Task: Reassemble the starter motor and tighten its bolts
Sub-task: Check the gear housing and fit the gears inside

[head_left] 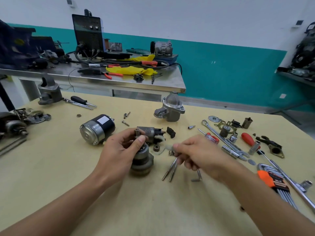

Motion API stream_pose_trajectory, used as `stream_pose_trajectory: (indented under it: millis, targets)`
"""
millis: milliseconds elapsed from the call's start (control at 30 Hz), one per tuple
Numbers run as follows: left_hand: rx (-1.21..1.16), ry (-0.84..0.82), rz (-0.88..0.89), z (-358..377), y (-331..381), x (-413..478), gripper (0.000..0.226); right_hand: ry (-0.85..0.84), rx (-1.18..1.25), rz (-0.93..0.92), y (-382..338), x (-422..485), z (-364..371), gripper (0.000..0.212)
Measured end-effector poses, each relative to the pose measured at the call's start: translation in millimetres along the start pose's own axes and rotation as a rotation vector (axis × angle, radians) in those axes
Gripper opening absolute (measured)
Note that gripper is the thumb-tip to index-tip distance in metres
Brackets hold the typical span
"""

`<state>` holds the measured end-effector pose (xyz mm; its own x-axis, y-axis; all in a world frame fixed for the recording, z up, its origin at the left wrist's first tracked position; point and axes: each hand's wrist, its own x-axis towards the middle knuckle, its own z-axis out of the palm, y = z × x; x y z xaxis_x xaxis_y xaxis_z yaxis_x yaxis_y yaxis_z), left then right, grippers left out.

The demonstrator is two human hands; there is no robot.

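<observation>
My left hand (119,149) grips the starter's drive gear assembly (142,163) by its upper shaft and holds it upright on the wooden table (59,167). My right hand (196,154) pinches a small whitish plastic piece (169,147) at its fingertips, and two long through bolts (169,169) hang down from under its fingers. The solenoid (150,133) lies just behind my left hand. To the left lies the black and silver motor body (97,129). The aluminium nose housing (170,107) stands further back. A small pinion gear (156,148) sits between my hands.
Loose screws (125,123) lie behind the solenoid. At the right are a red-handled screwdriver (211,137), a spanner (226,142), sockets (254,147) and an orange hex key set (274,183). Another starter's parts (15,126) lie at the left. A steel bench (102,77) stands behind.
</observation>
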<state>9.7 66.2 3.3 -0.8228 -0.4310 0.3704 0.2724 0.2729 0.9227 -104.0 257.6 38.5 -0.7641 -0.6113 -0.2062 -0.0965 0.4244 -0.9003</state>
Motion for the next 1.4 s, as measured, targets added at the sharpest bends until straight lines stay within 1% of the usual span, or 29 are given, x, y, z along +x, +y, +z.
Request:
stream_pose_trajectory:
  millis: [67,100,133,233,267,333,400,533,633,733,800,833,900,933,967,1000,1033,1100,1167,1200,1267,1300,1333,1400]
  targets:
    - [-0.005,0.025,-0.017,-1.4,-1.2,1.0,0.011,0.014,0.041,-0.118,2.1,-1.8,-14.1,0.023]
    - [-0.01,0.033,-0.025,-2.3,-1.3,1.9,0.011,0.017,0.014,-0.197,4.6,-3.1,-16.4,0.019]
    - [-0.018,0.038,-0.036,-3.2,-1.5,2.9,0.013,0.031,-0.052,-0.285,8.0,-4.0,-15.4,0.015]
    - [-0.095,0.076,-0.103,-4.9,-1.9,4.9,0.015,0.115,-0.369,-0.569,19.5,-3.7,-4.3,0.006]
    - [-0.132,0.09,-0.128,-4.8,-1.4,5.1,0.017,0.129,-0.445,-0.639,22.3,-2.7,-0.5,0.008]
    - [-0.163,0.103,-0.157,-4.4,0.0,5.5,0.02,0.156,-0.485,-0.701,24.0,-1.2,4.2,0.01]
    - [-0.167,0.103,-0.161,-3.8,1.5,5.6,0.018,0.175,-0.45,-0.709,22.7,-0.8,5.3,0.008]
    - [-0.167,0.053,-0.151,-0.5,3.1,3.1,0.013,0.193,-0.38,-0.662,20.7,-0.6,7.7,0.009]
    - [-0.153,0.055,-0.125,5.6,2.2,-2.4,0.013,0.136,-0.351,-0.611,21.6,-1.0,16.4,0.005]
    - [-0.047,0.022,-0.054,10.7,1.5,-7.3,0.015,0.104,-0.401,-0.554,25.8,-0.5,26.0,0.007]
    - [0.088,-0.099,-0.014,7.7,3.8,-6.3,0.016,0.085,-0.433,-0.531,26.7,-0.3,26.9,0.007]
    - [0.173,-0.21,-0.008,3.5,5.5,-4.5,0.021,0.087,-0.445,-0.519,26.7,-0.3,26.4,0.008]
    - [0.323,-0.455,-0.027,-7.4,8.3,0.8,0.045,0.106,-0.464,-0.499,26.4,0.0,25.3,0.011]
    - [0.384,-0.54,-0.045,-13.4,8.7,3.0,0.056,0.107,-0.469,-0.485,26.4,-0.3,25.1,0.012]
    - [0.449,-0.589,-0.054,-18.8,8.6,4.6,0.064,0.098,-0.473,-0.468,26.1,-0.5,25.3,0.014]
    - [0.516,-0.612,-0.055,-22.6,8.8,5.5,0.066,0.084,-0.482,-0.453,25.8,-0.8,25.4,0.015]
    - [0.565,-0.626,-0.056,-24.9,9.2,6.4,0.063,0.07,-0.497,-0.442,25.6,-0.9,25.3,0.017]
    - [0.592,-0.661,-0.058,-26.3,8.4,7.9,0.05,0.056,-0.529,-0.418,23.8,-2.1,27.2,0.019]
    - [0.585,-0.703,-0.089,-27.8,5.7,7.1,0.044,0.022,-0.56,-0.386,19.4,-5.0,28.0,0.02]
    - [0.574,-0.718,-0.113,-29.0,3.9,5.9,0.044,-0.033,-0.592,-0.359,14.1,-7.5,25.0,0.022]
    - [0.528,-0.725,-0.132,-30.6,1.2,3.0,0.045,-0.18,-0.634,-0.279,-4.2,-7.9,4.3,0.033]
    - [0.502,-0.722,-0.128,-30.9,0.5,1.8,0.045,-0.19,-0.616,-0.259,-16.1,-3.3,-10.9,0.037]
    - [0.485,-0.719,-0.12,-30.6,-0.2,1.1,0.045,-0.116,-0.573,-0.279,-28.8,5.0,-27.4,0.038]
    - [0.464,-0.715,-0.108,-29.8,-1.2,1.5,0.045,0.217,-0.455,-0.364,-51.5,34.8,-56.8,0.033]
